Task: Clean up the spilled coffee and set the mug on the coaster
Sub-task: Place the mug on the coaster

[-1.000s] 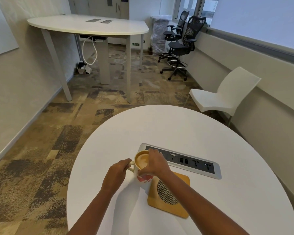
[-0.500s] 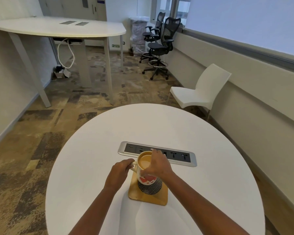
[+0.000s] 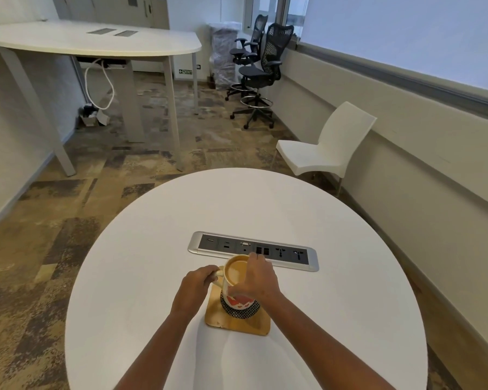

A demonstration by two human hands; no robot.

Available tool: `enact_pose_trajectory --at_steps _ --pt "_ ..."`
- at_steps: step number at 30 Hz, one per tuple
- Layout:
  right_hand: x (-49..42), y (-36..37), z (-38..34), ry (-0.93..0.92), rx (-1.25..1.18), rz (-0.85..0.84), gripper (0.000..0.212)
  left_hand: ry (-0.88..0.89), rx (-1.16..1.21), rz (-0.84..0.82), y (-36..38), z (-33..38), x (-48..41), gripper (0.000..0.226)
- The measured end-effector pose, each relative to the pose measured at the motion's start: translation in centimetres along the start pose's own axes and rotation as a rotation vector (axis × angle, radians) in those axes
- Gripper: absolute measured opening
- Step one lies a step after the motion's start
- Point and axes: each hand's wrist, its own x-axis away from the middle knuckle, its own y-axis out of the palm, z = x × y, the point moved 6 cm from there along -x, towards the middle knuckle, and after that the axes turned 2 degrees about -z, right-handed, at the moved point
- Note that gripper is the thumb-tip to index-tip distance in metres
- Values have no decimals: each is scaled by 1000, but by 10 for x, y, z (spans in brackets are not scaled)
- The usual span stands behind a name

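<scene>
A white mug [image 3: 235, 274] with red marks, full of light brown coffee, stands upright on the wooden coaster [image 3: 237, 322], over its black round patterned centre. My left hand [image 3: 196, 285] grips the mug's handle on the left. My right hand [image 3: 258, 280] wraps the mug's right side and rim. Both are on the round white table [image 3: 152, 277]. No spilled coffee shows on the tabletop around the coaster.
A silver socket panel [image 3: 290, 253] is set into the table just beyond the mug. A white plastic chair [image 3: 327, 147] stands past the table's far right edge. A long white desk [image 3: 96, 40] and black office chairs [image 3: 259, 71] are farther back.
The mug moved right from beside the coaster onto its centre, both hands staying on it. The camera view also shifted.
</scene>
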Motion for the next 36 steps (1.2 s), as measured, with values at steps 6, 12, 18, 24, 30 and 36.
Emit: enact_pose_trajectory --at_steps 6,12,18,24,30,36 --pt "-1 6 2 0 27 -9 100 -10 4 -22 4 -6 0 18" --pt "-3 10 4 4 22 -26 102 -17 4 -20 7 -9 0 17" --pt "-6 12 4 4 19 -35 102 -11 -2 -9 7 -10 0 16" --pt "-6 14 7 -17 43 -35 100 -11 1 -8 8 -9 3 16" --pt "-7 13 10 -26 48 -42 99 -15 -11 -24 10 -6 3 16" --pt "-9 17 12 -18 48 -39 101 -33 4 -26 12 -5 2 16"
